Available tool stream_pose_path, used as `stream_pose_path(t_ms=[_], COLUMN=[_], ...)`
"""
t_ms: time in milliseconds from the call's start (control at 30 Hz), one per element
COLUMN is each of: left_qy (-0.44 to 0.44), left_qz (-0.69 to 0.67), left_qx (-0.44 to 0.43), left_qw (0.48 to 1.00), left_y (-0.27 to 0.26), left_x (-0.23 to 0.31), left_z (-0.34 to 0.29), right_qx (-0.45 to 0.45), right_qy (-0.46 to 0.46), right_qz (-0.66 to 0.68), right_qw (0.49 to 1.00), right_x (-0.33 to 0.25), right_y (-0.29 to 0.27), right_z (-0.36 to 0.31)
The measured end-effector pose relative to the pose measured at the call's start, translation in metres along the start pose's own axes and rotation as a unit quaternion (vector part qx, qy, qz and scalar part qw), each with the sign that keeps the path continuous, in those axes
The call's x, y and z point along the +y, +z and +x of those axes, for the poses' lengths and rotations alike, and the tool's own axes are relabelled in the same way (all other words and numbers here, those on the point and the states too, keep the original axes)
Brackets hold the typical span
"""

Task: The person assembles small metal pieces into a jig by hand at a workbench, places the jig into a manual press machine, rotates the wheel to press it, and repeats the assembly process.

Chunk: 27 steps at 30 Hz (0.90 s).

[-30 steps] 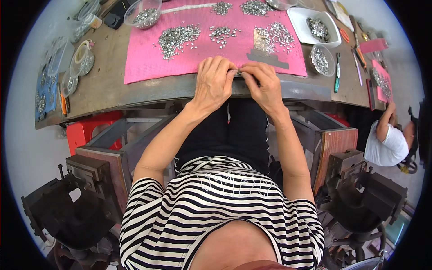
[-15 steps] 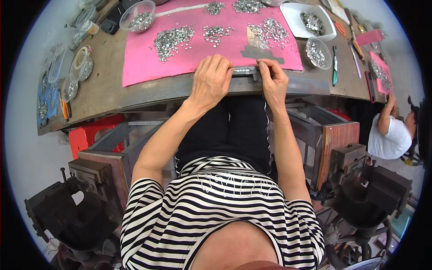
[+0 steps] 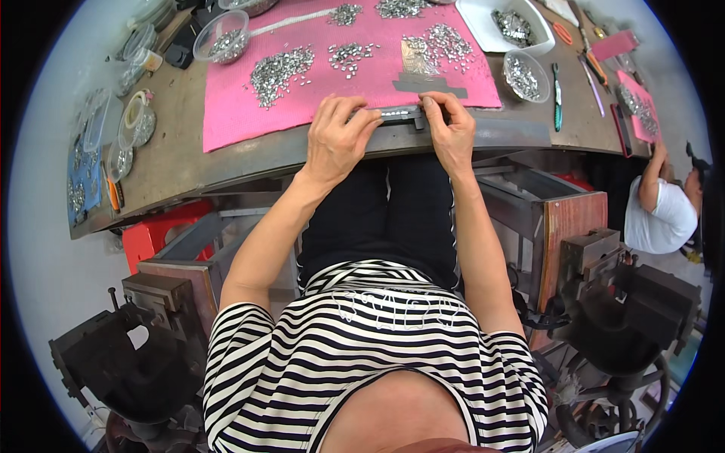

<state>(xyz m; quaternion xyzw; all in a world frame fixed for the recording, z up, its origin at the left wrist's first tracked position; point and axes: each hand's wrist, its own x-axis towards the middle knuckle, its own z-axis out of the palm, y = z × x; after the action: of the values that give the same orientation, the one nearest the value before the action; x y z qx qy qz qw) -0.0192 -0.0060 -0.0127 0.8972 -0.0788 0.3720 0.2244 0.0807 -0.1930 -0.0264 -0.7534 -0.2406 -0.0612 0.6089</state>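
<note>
A narrow dark metal bar-shaped holder (image 3: 400, 115) lies at the table's near edge, with a short row of small silvery pieces along it. My left hand (image 3: 336, 142) is closed at the holder's left end, thumb and fingertips pinching there and covering that end. Beside the right end, my right hand (image 3: 451, 130) has thumb and forefinger pressed together; whatever is between them is too small to tell. Just beyond the hands lies a pink ribbed mat (image 3: 317, 90) bearing several heaps of small silvery metal pieces (image 3: 281, 74). A grey strip (image 3: 429, 84) crosses the mat near my right fingertips.
Clear bowls of metal pieces stand left (image 3: 221, 38) and right (image 3: 526, 77) of the mat. A white tray (image 3: 470, 23) sits at the back right. Green-handled pliers (image 3: 557, 106) lie on the right. Another person (image 3: 658, 211) works at far right. Below are a red stool (image 3: 147, 238) and machine parts.
The whole view has shifted slightly. My left hand has drawn a little to the left and its fingers have changed position. My right hand stays by the holder's right end.
</note>
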Motion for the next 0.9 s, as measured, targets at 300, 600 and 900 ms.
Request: stream_pose_path(t_ms=[300, 600, 900], left_qy=[-0.062, -0.089, -0.011], left_qz=[0.025, -0.008, -0.408], left_qx=[-0.047, -0.057, -0.200], left_qw=[0.997, 0.994, 0.891], left_y=[-0.036, -0.036, 0.093], left_x=[-0.012, -0.046, 0.102], left_z=[-0.016, -0.030, 0.081], right_qx=[-0.084, -0.178, 0.082], right_qy=[0.057, -0.130, -0.029], right_qz=[0.062, -0.136, -0.264], right_qw=[0.993, 0.966, 0.961], right_x=[-0.012, -0.030, -0.103], right_y=[-0.008, -0.046, -0.230], right_z=[0.004, -0.005, -0.105])
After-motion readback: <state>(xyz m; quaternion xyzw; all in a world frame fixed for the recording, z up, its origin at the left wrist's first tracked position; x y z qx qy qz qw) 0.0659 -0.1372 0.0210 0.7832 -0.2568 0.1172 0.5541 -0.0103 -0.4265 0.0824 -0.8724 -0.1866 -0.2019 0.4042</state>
